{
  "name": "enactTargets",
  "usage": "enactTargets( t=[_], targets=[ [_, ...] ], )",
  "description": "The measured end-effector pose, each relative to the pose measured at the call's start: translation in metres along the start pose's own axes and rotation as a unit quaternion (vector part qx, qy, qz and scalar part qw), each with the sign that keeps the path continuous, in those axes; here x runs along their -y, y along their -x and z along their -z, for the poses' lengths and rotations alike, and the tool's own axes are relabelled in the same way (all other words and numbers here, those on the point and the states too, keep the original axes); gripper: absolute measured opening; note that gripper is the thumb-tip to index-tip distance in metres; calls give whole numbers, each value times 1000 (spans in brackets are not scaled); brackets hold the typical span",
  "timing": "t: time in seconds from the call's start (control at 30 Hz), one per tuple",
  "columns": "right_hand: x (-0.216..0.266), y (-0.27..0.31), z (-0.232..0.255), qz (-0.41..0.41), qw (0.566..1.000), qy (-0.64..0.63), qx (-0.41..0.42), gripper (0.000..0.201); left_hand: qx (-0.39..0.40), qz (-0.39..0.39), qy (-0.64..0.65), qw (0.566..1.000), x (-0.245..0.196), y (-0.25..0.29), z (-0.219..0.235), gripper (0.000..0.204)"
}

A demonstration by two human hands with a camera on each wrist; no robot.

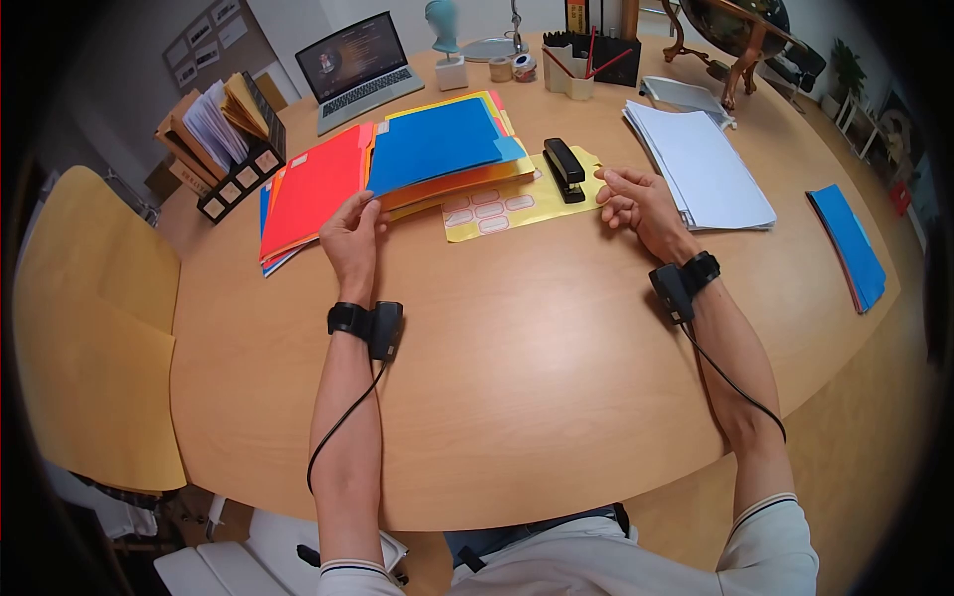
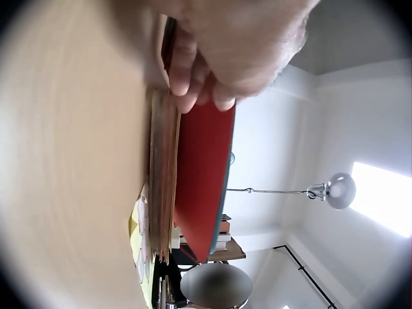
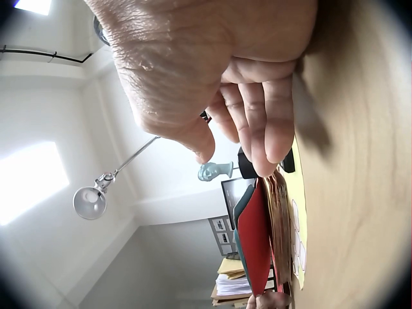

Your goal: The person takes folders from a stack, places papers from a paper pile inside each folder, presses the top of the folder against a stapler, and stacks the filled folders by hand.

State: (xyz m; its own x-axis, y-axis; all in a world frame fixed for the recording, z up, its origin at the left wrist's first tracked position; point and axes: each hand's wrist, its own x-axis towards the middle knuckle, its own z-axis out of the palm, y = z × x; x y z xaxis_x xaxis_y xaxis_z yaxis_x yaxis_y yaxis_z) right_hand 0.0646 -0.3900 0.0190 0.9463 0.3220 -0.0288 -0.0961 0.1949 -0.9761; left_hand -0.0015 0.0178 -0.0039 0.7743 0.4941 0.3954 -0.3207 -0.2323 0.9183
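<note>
My left hand (image 1: 350,238) pinches the near left corner of a blue folder (image 1: 437,144), which slopes up off a pile of folders. From low down, the left wrist view shows a red underside (image 2: 205,174) tilted above the thick stack (image 2: 164,174). My right hand (image 1: 644,207) holds nothing; its fingers are loosely bent beside a black stapler (image 1: 564,171). Under the stapler lies a yellow sheet with red-outlined labels (image 1: 489,211), partly covered by the pile. In the right wrist view my right hand (image 3: 238,84) has its fingers extended toward the pile.
Red folders (image 1: 313,189) lie left of the pile. White paper (image 1: 701,164) is stacked at the right, and narrow blue folders (image 1: 847,246) lie near the right edge. A laptop (image 1: 360,72), a file rack (image 1: 238,179) and a pen holder (image 1: 568,79) stand farther back.
</note>
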Motion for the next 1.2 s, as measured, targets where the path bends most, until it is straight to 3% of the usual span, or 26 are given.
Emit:
enactTargets(
  t=[0.07, 0.13, 0.37, 0.67, 0.77, 0.83, 0.97, 1.03, 1.2],
  targets=[
    [-1, -1, 2, 1, 1000, -1, 10, 32, 8, -27, -5, 1000, 6, -2, 1, 25],
    [-1, -1, 2, 1, 1000, 1, 11, 32, 42, 29, -38, 998, 5, 0, 2, 27],
    [-1, -1, -1, 2, 1000, 12, 2, 36, 51, 3, -63, 997, 1, 2, 1, 32],
    [0, 1, -2, 3, 1000, 21, 9, 32, 58, 21, -127, 990, 12, -4, 7, 13],
    [0, 2, -3, 5, 1000, 23, 5, 33, 33, -3, -158, 987, 12, -3, 5, 15],
    [0, 1, -3, 5, 1000, 22, 6, 33, -3, -171, -257, 951, 7, 1, 4, 13],
    [0, 1, -3, 6, 999, 32, 8, 33, 7, -187, -231, 955, 1, -1, 1, 17],
    [-1, 0, -2, 8, 999, 32, 8, 33, 0, -239, -221, 946, 4, -3, 0, 20],
    [-2, 0, -3, 8, 999, 33, 11, 34, 33, -151, -294, 943, 8, -4, 8, 23]
  ],
)
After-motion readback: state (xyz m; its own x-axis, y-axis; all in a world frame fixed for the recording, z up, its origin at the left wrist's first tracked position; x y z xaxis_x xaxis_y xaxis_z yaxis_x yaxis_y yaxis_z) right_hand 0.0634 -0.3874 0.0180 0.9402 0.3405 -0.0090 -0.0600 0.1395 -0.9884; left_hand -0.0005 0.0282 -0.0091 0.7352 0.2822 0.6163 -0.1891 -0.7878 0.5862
